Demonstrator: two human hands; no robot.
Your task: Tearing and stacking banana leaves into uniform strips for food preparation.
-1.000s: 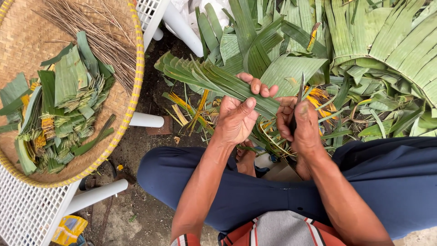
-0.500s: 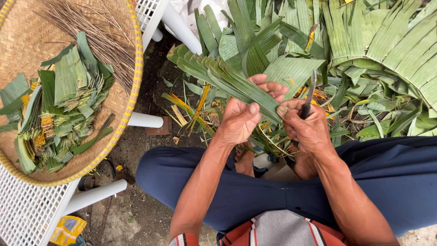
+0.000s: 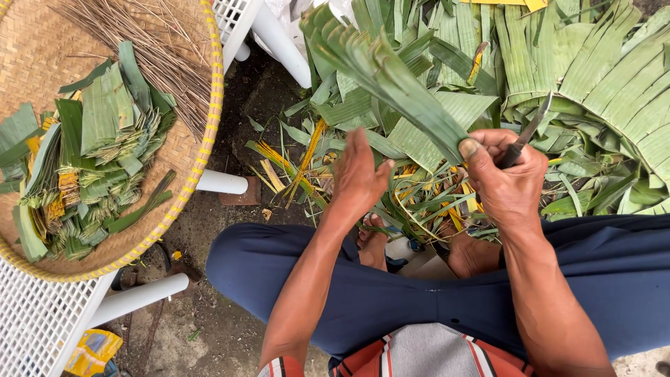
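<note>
1. Leaf bundle (image 3: 391, 77) — a sheaf of long green leaf strips — slants from the upper middle of the view down to the right hand (image 3: 509, 185), well above the person's lap.
2. That right hand is clamped on two things at once: its thumb presses the lower end of the leaf bundle against the fingers, and the same fist grips the handle of a small knife (image 3: 527, 132), whose blade points up and to the right.
3. Left hand (image 3: 359, 174) is open, fingers straight and close together, holding nothing; it sits just left of the bundle's lower end, apart from it.
4. Below both hands lies a heap of leaf scraps (image 3: 419, 202), green and yellow, on the ground in front of the person's bare feet.
5. Broad torn leaves (image 3: 614, 77) are piled at the upper right, behind the knife.
6. To the left, a round woven tray (image 3: 199, 150) with a yellow rim rests on a white plastic chair (image 3: 35, 321); it holds folded leaf stacks (image 3: 98, 139) and a sheaf of thin brown sticks (image 3: 146, 35) — both well apart from the hands.
</note>
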